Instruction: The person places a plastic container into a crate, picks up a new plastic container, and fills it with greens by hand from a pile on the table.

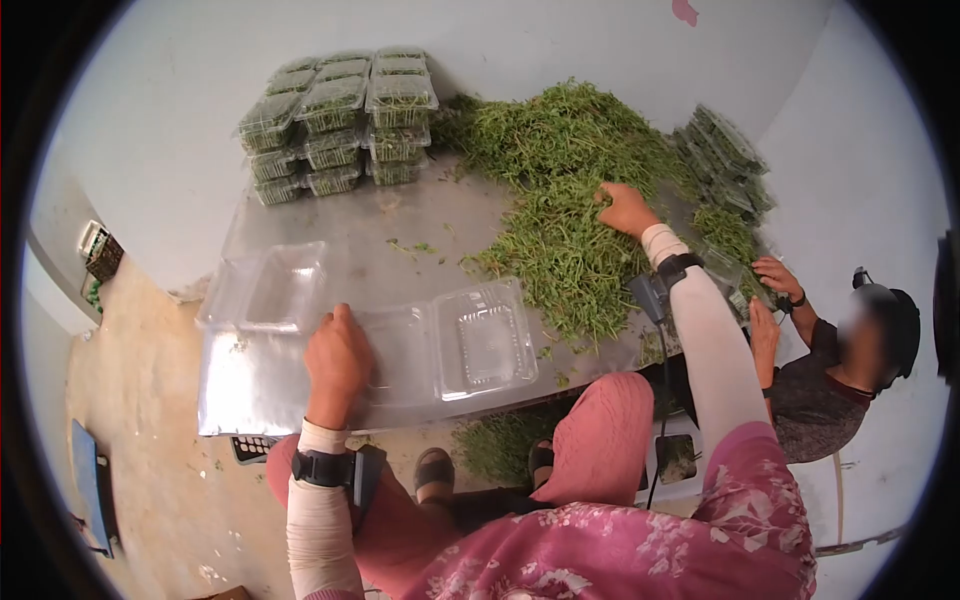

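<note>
Open clear container (487,345): where does it lie?

At the near edge of the metal tabletop (390,225), its two halves spread side by side; the left half (400,350) reaches toward the left hand (338,365).

In what state is each grip?

Left: fingers curled in, just beside the left half's outer edge; whether they pinch the plastic cannot be told. The right hand (630,212), arm extended, has its fingers closed on strands of leafy greens (570,265), which form a loose heap to the right of the container and beyond it.

What lies past the left hand?

A second open container (285,290), likewise spread, near the tabletop's left side.

And on the right-hand side?

A co-worker (825,390) in a dark cap, both hands near the greens.

Farthest off?

Stacked filled boxes (335,105) at far left, near the wall; at far right, tilted filled boxes (725,145) beside the heap.
</note>
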Demonstrator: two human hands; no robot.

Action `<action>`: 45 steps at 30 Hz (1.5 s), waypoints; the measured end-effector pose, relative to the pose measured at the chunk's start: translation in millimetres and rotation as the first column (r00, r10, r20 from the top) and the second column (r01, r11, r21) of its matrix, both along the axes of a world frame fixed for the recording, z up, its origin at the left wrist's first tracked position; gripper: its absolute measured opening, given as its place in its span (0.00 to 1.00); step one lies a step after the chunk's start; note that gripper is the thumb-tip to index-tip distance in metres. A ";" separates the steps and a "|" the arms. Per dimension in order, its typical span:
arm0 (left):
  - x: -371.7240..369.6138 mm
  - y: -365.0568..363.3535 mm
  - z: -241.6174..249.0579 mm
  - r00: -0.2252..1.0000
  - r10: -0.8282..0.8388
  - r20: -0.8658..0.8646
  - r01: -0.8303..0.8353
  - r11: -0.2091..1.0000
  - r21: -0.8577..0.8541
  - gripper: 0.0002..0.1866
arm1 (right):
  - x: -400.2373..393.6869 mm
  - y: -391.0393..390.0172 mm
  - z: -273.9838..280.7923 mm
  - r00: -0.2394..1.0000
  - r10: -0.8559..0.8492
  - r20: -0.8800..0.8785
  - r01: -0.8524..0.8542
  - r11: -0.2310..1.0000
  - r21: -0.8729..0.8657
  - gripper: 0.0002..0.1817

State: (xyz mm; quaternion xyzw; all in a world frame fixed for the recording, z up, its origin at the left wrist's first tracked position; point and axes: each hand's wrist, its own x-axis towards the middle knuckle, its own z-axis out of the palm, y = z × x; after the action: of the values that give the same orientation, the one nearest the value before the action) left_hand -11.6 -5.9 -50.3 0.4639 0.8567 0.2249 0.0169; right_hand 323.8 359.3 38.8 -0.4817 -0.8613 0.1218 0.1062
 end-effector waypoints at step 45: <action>3.7 -6.9 17.7 0.996 0.050 0.076 -0.046 0.997 -0.054 0.18 | -69.2 59.8 -62.1 0.936 0.057 0.348 -0.063 0.998 0.007 0.30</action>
State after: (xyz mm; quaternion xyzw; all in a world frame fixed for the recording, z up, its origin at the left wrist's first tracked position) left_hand -7.9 -12.8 -32.6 0.4334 0.8719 0.2206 0.0568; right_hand 254.6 419.0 -23.3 -0.4681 -0.8819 0.0299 -0.0470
